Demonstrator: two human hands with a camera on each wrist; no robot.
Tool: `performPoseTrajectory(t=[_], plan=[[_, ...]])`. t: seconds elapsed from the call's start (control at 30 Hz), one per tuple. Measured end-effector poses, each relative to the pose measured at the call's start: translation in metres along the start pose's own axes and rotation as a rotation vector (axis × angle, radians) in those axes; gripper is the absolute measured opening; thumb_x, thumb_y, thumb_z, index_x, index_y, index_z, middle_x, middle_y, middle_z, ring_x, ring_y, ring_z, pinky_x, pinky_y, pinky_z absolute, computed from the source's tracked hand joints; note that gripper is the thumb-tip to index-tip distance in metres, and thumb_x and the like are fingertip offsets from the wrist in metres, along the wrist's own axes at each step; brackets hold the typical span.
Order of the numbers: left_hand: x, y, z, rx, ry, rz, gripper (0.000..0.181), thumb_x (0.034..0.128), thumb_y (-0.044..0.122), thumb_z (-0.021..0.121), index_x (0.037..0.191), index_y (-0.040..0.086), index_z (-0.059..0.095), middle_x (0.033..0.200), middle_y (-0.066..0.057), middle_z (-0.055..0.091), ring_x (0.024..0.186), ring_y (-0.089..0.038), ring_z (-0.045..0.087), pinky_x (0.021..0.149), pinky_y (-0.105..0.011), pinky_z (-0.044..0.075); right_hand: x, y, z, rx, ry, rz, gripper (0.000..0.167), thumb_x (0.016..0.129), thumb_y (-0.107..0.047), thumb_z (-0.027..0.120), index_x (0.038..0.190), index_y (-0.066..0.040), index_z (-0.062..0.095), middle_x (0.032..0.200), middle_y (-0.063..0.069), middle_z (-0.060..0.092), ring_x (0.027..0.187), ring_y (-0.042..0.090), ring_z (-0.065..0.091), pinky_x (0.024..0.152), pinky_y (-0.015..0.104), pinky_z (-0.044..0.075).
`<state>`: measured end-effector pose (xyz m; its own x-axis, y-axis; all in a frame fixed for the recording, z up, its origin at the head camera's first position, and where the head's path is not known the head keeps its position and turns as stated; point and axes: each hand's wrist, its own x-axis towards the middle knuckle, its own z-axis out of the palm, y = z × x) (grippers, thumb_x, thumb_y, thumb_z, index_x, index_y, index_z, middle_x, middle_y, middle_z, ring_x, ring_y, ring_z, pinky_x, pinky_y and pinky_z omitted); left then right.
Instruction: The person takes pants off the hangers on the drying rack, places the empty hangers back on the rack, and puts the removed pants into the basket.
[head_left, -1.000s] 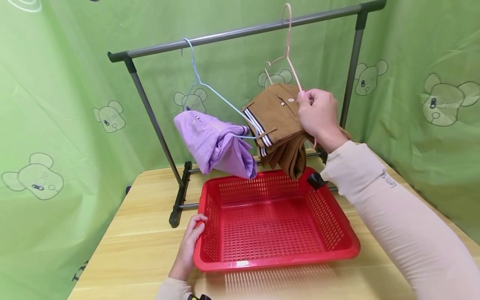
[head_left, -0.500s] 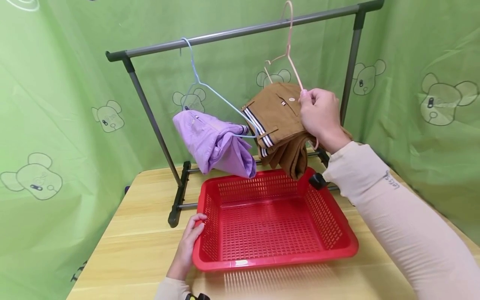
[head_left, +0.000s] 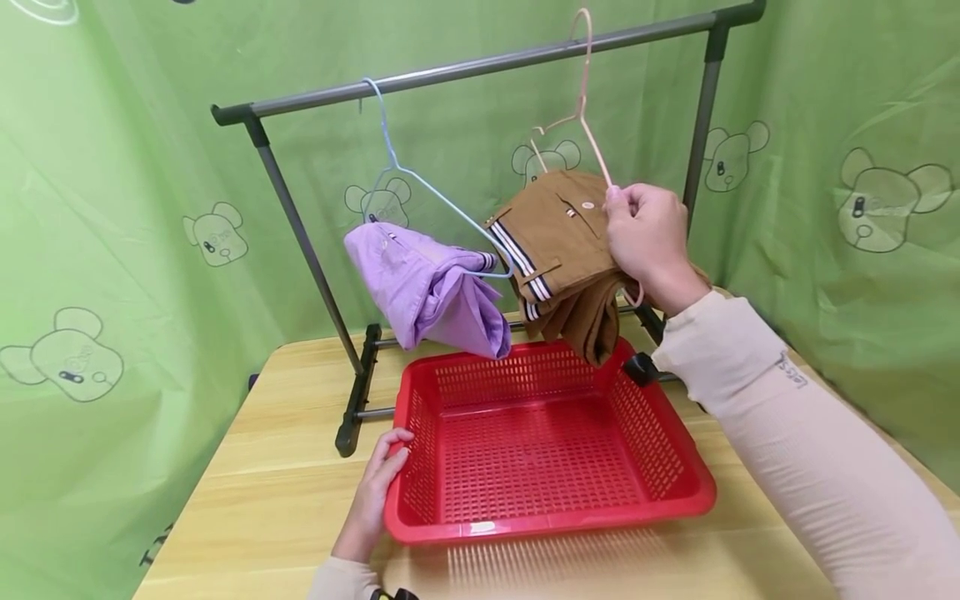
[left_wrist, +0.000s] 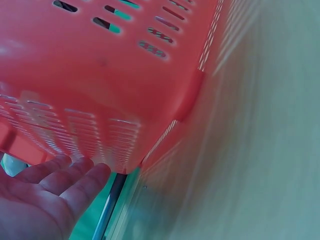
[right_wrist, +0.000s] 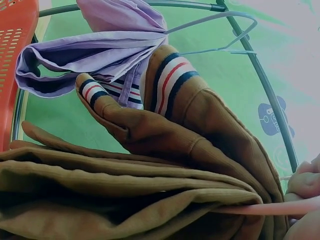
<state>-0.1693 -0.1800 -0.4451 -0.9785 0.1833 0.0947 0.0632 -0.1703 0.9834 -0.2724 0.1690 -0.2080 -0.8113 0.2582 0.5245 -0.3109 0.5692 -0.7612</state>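
Shifted slightly right since a moment ago: the right hand (head_left: 648,240), the pink hanger (head_left: 597,154) and the brown trousers (head_left: 561,237)

The right hand pinches one arm of the pink hanger between thumb and finger, just beside the brown trousers. These are folded over that hanger, striped waistband to the left, below the rail (head_left: 465,69) of a dark rack (head_left: 303,237). The pink hanger's hook arches over the rail; whether it touches, I cannot tell. Further left, purple trousers (head_left: 423,287) hang from a blue hanger (head_left: 385,125) on the same rail. The left hand (head_left: 370,492) rests at the left rim of the red basket (head_left: 555,523); the left wrist view shows its fingers extended, close to the outer wall. The red basket is on a pale wooden tabletop (head_left: 277,467), and a green curtain (head_left: 150,150) with cartoon animal heads hangs behind
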Motion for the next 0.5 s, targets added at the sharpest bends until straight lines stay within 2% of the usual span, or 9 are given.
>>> performPoseTrajectory(t=[0.13, 0.5], plan=[[0.0003, -0.0008, 0.0001, -0.004, 0.013, -0.013, 0.028, 0.1042, 0.023, 0.041, 0.126, 0.005, 0.038, 0.124, -0.024, 0.047, 0.103, -0.036, 0.058, 0.083, -0.042, 0.054, -0.0004, 0.0009, -0.0010, 0.000, 0.003, -0.004, 0.038, 0.102, -0.031, 0.047, 0.102, -0.001, 0.070, 0.076, 0.001, 0.061, 0.068, 0.017, 0.047, 0.063, 0.030, 0.036], [-0.0014, 0.0019, 0.0010, -0.006, 0.016, 0.019, 0.023, 0.1041, 0.021, 0.041, 0.122, 0.007, 0.041, 0.120, -0.018, 0.051, 0.101, -0.033, 0.059, 0.082, -0.041, 0.055, -0.0014, -0.0018, -0.0026, 0.029, 0.018, -0.025, 0.036, 0.102, -0.027, 0.048, 0.101, 0.001, 0.069, 0.072, -0.001, 0.059, 0.060, 0.013, 0.044, 0.053, 0.026, 0.036]])
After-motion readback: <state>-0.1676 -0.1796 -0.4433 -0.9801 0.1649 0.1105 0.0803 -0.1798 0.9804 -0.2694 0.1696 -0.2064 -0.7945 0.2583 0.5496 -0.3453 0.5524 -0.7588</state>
